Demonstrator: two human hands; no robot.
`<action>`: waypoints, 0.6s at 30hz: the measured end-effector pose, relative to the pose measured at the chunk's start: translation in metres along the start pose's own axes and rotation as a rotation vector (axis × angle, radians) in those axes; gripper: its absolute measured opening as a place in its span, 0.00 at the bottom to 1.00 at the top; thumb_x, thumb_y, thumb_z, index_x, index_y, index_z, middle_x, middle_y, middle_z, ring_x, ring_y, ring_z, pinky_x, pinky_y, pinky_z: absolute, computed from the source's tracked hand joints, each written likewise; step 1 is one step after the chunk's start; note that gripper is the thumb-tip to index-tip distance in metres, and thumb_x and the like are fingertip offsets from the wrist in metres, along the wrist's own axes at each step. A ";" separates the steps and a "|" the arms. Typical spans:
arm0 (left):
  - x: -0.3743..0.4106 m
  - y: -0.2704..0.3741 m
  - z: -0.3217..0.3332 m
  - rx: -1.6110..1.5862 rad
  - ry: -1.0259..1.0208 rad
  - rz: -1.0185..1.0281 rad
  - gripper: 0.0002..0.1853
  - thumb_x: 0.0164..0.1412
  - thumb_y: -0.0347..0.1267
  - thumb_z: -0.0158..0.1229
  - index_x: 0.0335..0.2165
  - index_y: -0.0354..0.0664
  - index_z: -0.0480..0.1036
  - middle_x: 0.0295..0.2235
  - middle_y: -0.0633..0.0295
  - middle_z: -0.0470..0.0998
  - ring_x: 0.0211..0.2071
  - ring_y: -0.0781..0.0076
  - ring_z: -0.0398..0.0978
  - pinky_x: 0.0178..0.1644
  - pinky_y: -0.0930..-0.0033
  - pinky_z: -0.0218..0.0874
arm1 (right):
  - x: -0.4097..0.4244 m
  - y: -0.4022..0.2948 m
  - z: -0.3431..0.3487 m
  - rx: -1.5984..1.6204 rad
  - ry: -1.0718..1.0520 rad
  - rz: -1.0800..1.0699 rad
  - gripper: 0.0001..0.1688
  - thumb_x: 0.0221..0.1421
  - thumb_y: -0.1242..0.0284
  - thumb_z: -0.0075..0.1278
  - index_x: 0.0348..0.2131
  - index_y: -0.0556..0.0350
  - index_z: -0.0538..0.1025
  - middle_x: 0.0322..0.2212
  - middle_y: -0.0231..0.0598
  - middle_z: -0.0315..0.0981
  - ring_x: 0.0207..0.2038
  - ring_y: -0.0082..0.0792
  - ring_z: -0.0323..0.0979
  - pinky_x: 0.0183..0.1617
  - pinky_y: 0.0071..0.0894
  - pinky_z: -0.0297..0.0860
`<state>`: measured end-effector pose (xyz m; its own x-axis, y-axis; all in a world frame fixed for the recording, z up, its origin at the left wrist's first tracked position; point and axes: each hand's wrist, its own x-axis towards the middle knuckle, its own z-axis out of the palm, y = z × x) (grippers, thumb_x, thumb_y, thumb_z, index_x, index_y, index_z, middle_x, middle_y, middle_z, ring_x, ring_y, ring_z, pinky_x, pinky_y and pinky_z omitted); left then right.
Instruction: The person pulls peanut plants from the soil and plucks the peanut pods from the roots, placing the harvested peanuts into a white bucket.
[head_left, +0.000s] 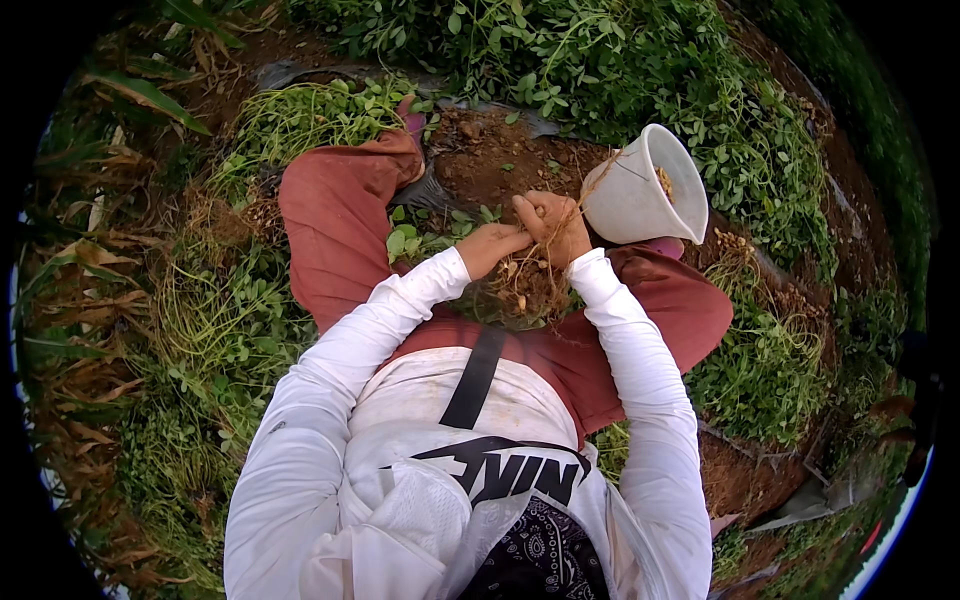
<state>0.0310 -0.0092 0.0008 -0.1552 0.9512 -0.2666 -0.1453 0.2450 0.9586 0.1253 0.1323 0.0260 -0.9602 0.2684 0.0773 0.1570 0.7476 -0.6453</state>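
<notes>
My right hand (563, 228) is curled around the roots of an uprooted peanut plant (525, 289). Thin brown roots trail over its fingers, and pale pods hang among the soil-caked strands below. The fingertips of my left hand (491, 247) meet the right hand at its inner side; whether they pinch a pod is hidden. Green leaves (403, 241) stick out beyond my left wrist. Just past my right hand, a white plastic bucket (626, 191) stands tilted, with peanut pods (664, 184) visible inside.
Bare reddish soil (487, 161) and torn dark plastic mulch (427, 189) lie between my feet. Pulled peanut plants are heaped at left (217, 315) and right (772, 367). Leafy plants (600, 60) grow ahead. Dry corn stalks (97, 300) line the far left.
</notes>
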 end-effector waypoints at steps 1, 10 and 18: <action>0.001 -0.001 0.002 -0.013 0.018 0.032 0.19 0.62 0.38 0.45 0.39 0.30 0.72 0.34 0.60 0.76 0.37 0.77 0.71 0.43 0.75 0.59 | -0.001 0.004 0.002 -0.073 0.037 -0.056 0.08 0.49 0.71 0.48 0.31 0.55 0.71 0.24 0.39 0.66 0.27 0.40 0.68 0.26 0.36 0.64; 0.009 0.011 -0.004 0.161 0.054 -0.013 0.20 0.60 0.40 0.48 0.36 0.31 0.74 0.31 0.63 0.77 0.34 0.79 0.71 0.41 0.75 0.59 | -0.002 0.006 -0.002 -0.372 0.297 -0.315 0.10 0.50 0.68 0.48 0.28 0.55 0.73 0.23 0.36 0.65 0.28 0.38 0.67 0.26 0.34 0.65; 0.005 -0.005 -0.013 -0.079 0.079 -0.057 0.18 0.61 0.38 0.48 0.34 0.31 0.74 0.31 0.68 0.75 0.32 0.83 0.68 0.39 0.77 0.58 | 0.002 0.030 0.010 0.983 -0.263 0.453 0.30 0.61 0.49 0.33 0.34 0.58 0.74 0.32 0.33 0.72 0.35 0.24 0.67 0.39 0.25 0.64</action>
<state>0.0181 -0.0082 -0.0068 -0.2207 0.9176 -0.3306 -0.2320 0.2799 0.9316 0.1260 0.1496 -0.0010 -0.8980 0.1703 -0.4058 0.3657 -0.2243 -0.9033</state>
